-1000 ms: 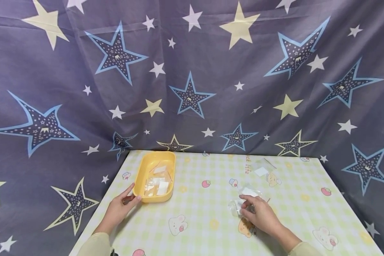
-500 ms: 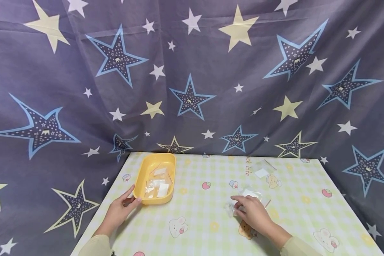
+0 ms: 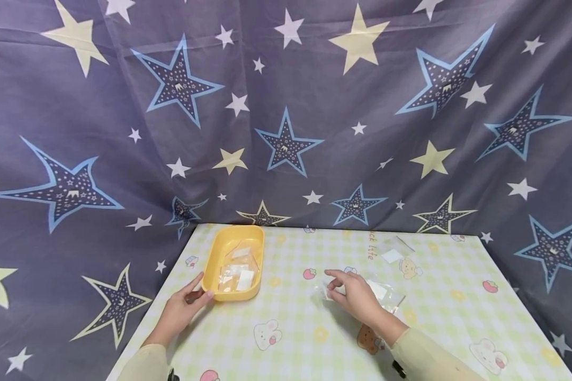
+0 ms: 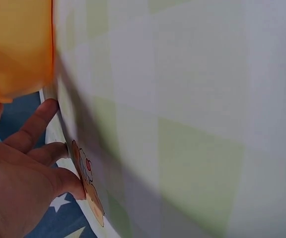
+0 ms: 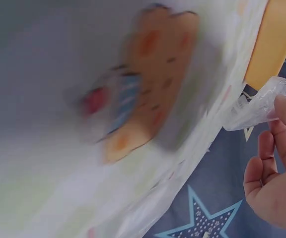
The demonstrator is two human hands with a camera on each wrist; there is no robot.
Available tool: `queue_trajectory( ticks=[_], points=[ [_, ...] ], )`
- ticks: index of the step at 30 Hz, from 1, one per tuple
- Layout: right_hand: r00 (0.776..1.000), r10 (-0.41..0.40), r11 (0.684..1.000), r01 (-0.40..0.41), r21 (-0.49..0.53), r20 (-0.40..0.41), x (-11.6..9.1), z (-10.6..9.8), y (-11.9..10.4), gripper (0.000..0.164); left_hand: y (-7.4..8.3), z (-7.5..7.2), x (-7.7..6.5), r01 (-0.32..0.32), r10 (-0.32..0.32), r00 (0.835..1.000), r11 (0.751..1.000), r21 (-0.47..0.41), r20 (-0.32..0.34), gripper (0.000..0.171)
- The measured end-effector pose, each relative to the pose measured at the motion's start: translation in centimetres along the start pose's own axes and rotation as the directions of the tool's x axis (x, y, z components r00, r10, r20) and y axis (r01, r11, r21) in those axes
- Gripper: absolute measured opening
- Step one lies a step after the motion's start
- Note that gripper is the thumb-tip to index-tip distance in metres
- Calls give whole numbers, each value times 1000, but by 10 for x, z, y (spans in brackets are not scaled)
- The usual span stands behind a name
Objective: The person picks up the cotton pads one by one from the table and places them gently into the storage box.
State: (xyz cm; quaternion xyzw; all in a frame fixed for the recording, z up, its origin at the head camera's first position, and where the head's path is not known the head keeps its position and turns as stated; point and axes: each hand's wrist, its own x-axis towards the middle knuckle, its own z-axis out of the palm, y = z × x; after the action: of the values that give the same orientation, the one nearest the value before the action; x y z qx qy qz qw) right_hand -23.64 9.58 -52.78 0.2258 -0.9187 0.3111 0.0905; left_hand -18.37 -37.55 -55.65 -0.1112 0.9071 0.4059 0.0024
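1 clear packet (image 5: 256, 108) is pinched by the right hand (image 3: 356, 297), the tray (image 3: 235, 297) loosely gripped, presumably for steadiness, by the left hand (image 3: 177, 311).

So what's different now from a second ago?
The right hand, pinching a clear bag, has moved left and a little forward, toward the yellow tray. The left hand stays at the tray's near corner; the bags inside and the farthest bag on the right lie as they were.

Open lane, right grip (image 3: 356, 297) to tray (image 3: 235, 297), raised rim (image 3: 261, 264) across
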Motion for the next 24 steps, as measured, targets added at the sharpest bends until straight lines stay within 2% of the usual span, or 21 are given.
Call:
queue_trajectory(
  ticks=[4,12,21,24],
  points=[
    [1000,-11,999,11,51,-5,18,10,-11,50,-1,0,0,6,-6,1000,1000,0,0,89],
    [996,-92,991,92,99,-3,55,31,-44,52,-4,-5,-1,2,-2,1000,1000,3,3,88],
    [977,-213,977,213,21,6,93,47,-89,50,-2,-3,-1,10,-10,1000,1000,-1,10,88],
    [961,-277,960,277,-31,-3,101,53,-103,47,0,-2,-2,4,-4,1000,1000,-6,7,87]
  ],
)
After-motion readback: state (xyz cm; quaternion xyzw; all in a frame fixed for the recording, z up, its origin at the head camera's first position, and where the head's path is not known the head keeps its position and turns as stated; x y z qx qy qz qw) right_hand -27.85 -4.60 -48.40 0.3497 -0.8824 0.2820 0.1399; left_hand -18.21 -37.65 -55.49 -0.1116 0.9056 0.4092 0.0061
